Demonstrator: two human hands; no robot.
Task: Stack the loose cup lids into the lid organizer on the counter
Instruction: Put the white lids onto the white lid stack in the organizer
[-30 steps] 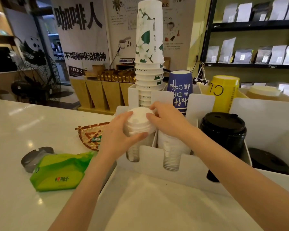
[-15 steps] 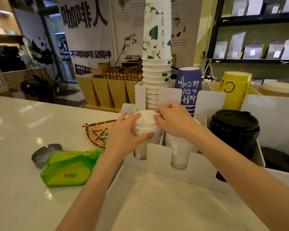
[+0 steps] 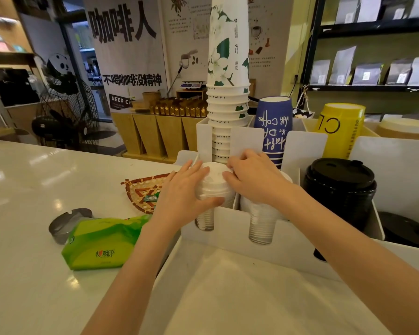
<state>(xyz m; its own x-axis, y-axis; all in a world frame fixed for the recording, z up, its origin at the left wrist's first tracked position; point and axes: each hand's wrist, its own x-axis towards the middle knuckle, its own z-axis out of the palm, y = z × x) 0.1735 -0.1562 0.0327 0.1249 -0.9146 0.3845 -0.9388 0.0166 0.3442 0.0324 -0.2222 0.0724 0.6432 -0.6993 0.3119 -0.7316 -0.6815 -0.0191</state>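
Both my hands, left [image 3: 179, 199] and right [image 3: 254, 180], clasp the white lids [image 3: 213, 182] in the organizer's [image 3: 230, 221] leftmost slot; worktop [image 3: 22, 213] left lies open.

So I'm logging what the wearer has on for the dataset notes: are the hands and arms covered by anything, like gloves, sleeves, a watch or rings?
Nothing is visible on them. The left hand and right hand are bare, with no gloves, and no rings show on the visible fingers. Both forearms are bare to the bottom edge of the picture: no sleeves, watch, bracelet or markings can be seen.
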